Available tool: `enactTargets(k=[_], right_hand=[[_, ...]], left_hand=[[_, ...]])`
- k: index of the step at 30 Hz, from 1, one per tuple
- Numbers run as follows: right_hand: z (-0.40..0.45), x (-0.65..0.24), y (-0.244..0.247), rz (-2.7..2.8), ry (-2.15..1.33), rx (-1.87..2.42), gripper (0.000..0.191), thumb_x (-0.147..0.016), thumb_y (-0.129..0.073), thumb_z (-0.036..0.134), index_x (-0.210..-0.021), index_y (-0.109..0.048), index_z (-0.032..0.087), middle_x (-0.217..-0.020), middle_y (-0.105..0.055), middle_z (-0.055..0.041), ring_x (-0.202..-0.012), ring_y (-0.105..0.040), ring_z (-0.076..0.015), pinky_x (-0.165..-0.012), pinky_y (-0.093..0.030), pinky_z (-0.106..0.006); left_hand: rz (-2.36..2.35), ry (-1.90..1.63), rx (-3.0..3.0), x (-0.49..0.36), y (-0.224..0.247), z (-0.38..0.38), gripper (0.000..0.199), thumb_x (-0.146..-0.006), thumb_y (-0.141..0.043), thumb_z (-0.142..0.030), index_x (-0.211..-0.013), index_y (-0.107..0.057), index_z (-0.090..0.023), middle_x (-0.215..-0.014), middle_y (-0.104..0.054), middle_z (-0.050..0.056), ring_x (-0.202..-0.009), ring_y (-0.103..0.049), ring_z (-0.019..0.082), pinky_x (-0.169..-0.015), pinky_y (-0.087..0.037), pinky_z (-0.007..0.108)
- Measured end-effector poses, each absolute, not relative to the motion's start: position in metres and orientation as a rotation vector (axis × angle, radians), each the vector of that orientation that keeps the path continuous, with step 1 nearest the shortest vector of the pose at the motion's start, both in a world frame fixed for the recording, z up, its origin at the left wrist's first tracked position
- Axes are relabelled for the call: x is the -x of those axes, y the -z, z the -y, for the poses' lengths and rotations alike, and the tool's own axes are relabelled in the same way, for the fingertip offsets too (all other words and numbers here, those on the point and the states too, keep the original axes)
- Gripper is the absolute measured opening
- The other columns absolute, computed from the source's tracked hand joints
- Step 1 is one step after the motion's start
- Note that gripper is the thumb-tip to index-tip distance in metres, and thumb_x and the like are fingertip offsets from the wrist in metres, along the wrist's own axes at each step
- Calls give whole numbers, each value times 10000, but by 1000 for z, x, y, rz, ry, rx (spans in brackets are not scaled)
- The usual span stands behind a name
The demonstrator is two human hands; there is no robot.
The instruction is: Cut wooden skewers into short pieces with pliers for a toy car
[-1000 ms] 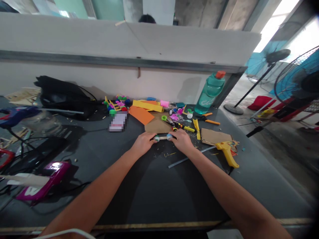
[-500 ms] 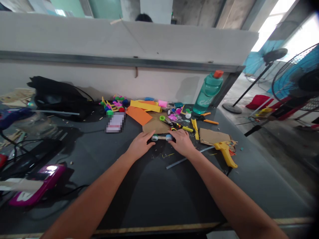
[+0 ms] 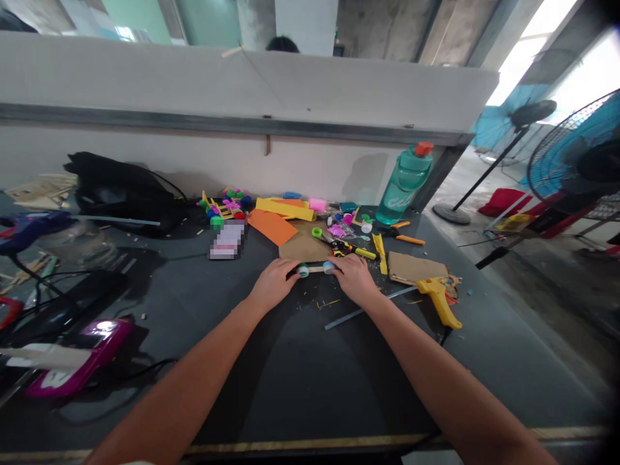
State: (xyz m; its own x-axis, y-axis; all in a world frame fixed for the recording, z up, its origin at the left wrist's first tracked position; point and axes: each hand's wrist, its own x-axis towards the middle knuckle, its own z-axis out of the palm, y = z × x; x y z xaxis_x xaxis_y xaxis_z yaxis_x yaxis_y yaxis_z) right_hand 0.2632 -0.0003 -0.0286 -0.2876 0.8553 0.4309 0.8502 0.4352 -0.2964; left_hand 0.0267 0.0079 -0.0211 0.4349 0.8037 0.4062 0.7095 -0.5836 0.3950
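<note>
My left hand (image 3: 274, 285) pinches a green-and-white bottle cap (image 3: 303, 270) between thumb and fingers. The fingers of my right hand (image 3: 356, 279) are closed on a pale blue cap (image 3: 329, 267). A short pale stick (image 3: 316, 269) spans the gap between the two caps. Both hands are low over the dark table, just in front of a brown cardboard piece (image 3: 303, 244). Beyond my right fingers lie a yellow-and-black cutter (image 3: 361, 250) and green-handled scissors (image 3: 317, 232).
A yellow glue gun (image 3: 440, 300) and cardboard (image 3: 417, 267) lie to the right, near a clear glue stick (image 3: 343, 319). A teal bottle (image 3: 403, 184) stands behind orange-handled pliers (image 3: 409, 238). Orange paper (image 3: 272, 226) and a blurred-out rectangle (image 3: 227, 241) are left. A magenta device (image 3: 82, 358) sits far left.
The view has shifted slightly, so the whole scene sits a little lower. Both hands keep their grip on the caps; the left cap looks slightly turned.
</note>
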Motion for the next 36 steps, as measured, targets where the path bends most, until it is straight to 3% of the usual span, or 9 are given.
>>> enactTargets(k=[10,15,19,21,23,26,30,36], right_hand=[[11,-269,-3,1984,114,1294,351,-882,-463,186,-1218,-560,210,-1146,-651,-82,-1046,-553,-237,-906,-411,-411],[37,-293,-68,1588,349,1152,313,-895,-446,197,-1190,-545,234,-1062,-664,-58,-976,-600,-207,-888,-444,-408],[64,-329,-102,1517,393,1466,296,-894,-445,287,-1162,-545,213,-956,-666,-55,-864,-625,-199,-850,-460,-394],[80,-349,-96,1611,435,1790,321,-844,-506,367,-1099,-579,186,-915,-666,-72,-888,-616,-238,-856,-448,-404],[94,-368,-75,1586,436,2232,432,-827,-493,469,-1094,-579,141,-992,-638,-149,-981,-584,-315,-835,-442,-442],[110,-391,-35,1468,199,2735,607,-786,-471,594,-1110,-561,88,-1039,-587,-240,-996,-577,-381,-761,-459,-455],[112,-408,1,1458,44,2809,597,-782,-469,574,-1124,-560,93,-1038,-588,-250,-969,-604,-391,-744,-463,-467],[99,-413,18,1438,-12,2672,440,-805,-462,373,-1123,-554,84,-956,-643,-220,-927,-635,-333,-750,-470,-405]], left_hand=[[-1398,-864,-2424,-25,25,-10,446,-821,-580,-281,-1254,-526,-190,-1089,-656,69,-1030,-583,222,-932,-470,372],[-1397,-866,-2363,-25,26,-11,473,-832,-538,-310,-1290,-480,-210,-1110,-638,62,-980,-614,208,-891,-492,352],[-1379,-863,-2371,-24,26,-11,484,-832,-526,-317,-1298,-469,-199,-1124,-631,70,-969,-616,206,-891,-486,354],[-1375,-853,-2379,-24,27,-10,492,-829,-526,-313,-1302,-462,-195,-1113,-634,73,-983,-610,210,-894,-481,355],[-1381,-837,-2391,-24,28,-10,491,-826,-532,-310,-1297,-467,-188,-1105,-637,78,-1012,-597,222,-897,-476,359],[-1389,-830,-2407,-24,28,-10,494,-827,-544,-322,-1293,-471,-177,-1142,-624,90,-1063,-573,240,-917,-463,373],[-1392,-834,-2414,-25,26,-8,476,-833,-555,-323,-1281,-483,-177,-1153,-624,95,-1083,-564,243,-934,-450,386],[-1378,-837,-2427,-26,25,-4,425,-848,-552,-285,-1251,-512,-159,-1154,-627,94,-1076,-563,237,-950,-439,369]])
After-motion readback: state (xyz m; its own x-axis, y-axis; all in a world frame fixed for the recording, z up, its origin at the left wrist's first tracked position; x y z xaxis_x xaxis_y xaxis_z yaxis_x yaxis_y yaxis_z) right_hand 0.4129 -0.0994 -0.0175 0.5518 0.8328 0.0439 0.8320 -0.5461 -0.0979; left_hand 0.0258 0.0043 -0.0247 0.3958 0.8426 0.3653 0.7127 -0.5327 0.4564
